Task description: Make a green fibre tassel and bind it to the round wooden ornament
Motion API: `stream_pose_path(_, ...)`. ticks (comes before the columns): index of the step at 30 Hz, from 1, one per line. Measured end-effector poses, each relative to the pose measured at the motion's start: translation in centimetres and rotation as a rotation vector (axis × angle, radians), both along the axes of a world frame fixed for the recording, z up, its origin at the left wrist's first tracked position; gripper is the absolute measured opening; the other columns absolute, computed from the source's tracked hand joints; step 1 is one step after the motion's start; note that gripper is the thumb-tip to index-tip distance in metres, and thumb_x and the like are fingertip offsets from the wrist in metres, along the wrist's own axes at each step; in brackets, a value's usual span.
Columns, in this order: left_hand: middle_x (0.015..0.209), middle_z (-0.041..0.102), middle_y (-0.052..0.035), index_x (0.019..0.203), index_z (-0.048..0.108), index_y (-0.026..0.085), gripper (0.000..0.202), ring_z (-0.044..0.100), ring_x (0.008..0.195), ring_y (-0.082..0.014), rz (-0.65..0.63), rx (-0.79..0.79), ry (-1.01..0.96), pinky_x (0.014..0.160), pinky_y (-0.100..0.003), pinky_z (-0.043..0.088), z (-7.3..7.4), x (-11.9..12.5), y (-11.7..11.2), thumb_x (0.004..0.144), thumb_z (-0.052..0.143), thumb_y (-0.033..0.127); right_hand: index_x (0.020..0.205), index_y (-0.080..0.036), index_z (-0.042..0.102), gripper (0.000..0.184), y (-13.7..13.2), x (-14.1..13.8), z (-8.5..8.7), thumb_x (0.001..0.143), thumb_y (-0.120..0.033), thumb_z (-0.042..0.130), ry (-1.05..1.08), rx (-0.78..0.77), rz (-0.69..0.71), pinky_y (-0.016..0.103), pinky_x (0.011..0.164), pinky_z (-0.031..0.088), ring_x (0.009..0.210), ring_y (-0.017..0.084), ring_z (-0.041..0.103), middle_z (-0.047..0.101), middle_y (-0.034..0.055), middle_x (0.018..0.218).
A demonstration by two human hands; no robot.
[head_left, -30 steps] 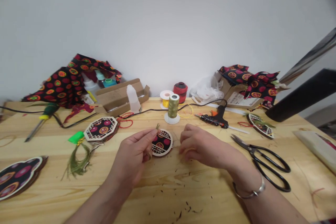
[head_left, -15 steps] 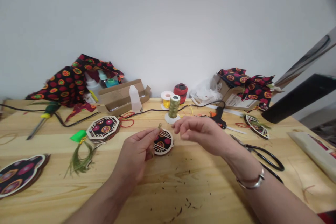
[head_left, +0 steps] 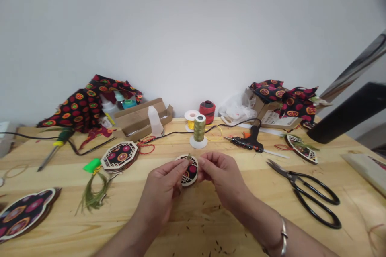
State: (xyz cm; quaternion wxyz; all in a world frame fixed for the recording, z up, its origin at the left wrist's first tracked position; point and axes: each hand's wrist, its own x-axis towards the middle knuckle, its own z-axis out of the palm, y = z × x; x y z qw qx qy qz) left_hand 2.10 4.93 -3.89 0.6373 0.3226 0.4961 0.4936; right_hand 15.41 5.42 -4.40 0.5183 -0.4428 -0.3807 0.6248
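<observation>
A small round wooden lattice ornament (head_left: 189, 171) with black-and-red patterned fabric sits between my hands, just above the wooden table (head_left: 211, 225). My left hand (head_left: 164, 190) pinches its left edge and a short green thread tuft at its top. My right hand (head_left: 221, 176) closes on its right edge, fingers curled. A spool of olive-green thread (head_left: 199, 130) stands right behind the ornament.
Black scissors (head_left: 307, 192) lie to the right, a glue gun (head_left: 249, 142) behind them. An octagonal ornament (head_left: 120, 156) and green tassel (head_left: 93, 192) lie left, with a screwdriver (head_left: 56, 148), cardboard boxes, patterned fabric and red and yellow spools at the back.
My right hand rose off the table, then came back in and closed on the ornament's right edge. The ornament is now tilted up between both hands. The view shifted slightly.
</observation>
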Motion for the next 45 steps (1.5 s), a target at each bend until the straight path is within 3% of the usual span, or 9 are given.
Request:
stream_pose_path(12,0.041,0.034,0.0093,0.073,0.073,0.014,0.022,0.022,0.042,-0.0047,-0.007,-0.008,0.054,0.038,-0.018,0.017,-0.54,0.09,-0.23,0.064,0.074,0.034,0.064,-0.014,0.06,0.018,-0.28,-0.05,-0.12,0.072,-0.029,0.064,-0.119,0.038,-0.023,0.024,0.055,0.045,0.049,0.01,0.054,0.059,-0.0014,0.049)
stream_pose_path(24,0.042,0.035,0.0087,0.06,0.067,0.014,0.025,0.023,0.042,-0.0051,-0.023,0.001,0.092,0.038,-0.017,0.02,-0.66,0.02,-0.34,0.064,0.074,0.037,0.066,-0.014,0.061,0.019,-0.55,-0.02,-0.28,0.072,-0.032,0.066,-0.175,0.068,0.015,0.024,0.053,0.045,0.048,0.011,0.056,0.06,-0.0014,0.049)
stream_pose_path(40,0.041,0.034,0.009,0.065,0.07,0.013,0.023,0.025,0.042,-0.0048,-0.041,-0.012,0.1,0.038,-0.017,0.02,-0.66,0.18,-0.33,0.064,0.074,0.036,0.068,-0.014,0.058,0.016,-0.41,-0.07,-0.51,0.069,-0.027,0.068,-0.049,0.023,0.028,0.022,0.053,0.045,0.048,0.01,0.057,0.06,-0.0024,0.049)
stream_pose_path(45,0.041,0.033,0.0094,0.068,0.071,0.014,0.023,0.022,0.041,-0.0043,-0.064,-0.01,0.084,0.038,-0.017,0.018,-0.71,0.16,-0.27,0.065,0.073,0.036,0.076,-0.016,0.05,0.026,-0.27,-0.05,-0.56,0.064,-0.026,0.071,0.011,0.012,0.012,0.023,0.051,0.046,0.045,0.011,0.057,0.059,-0.0056,0.049)
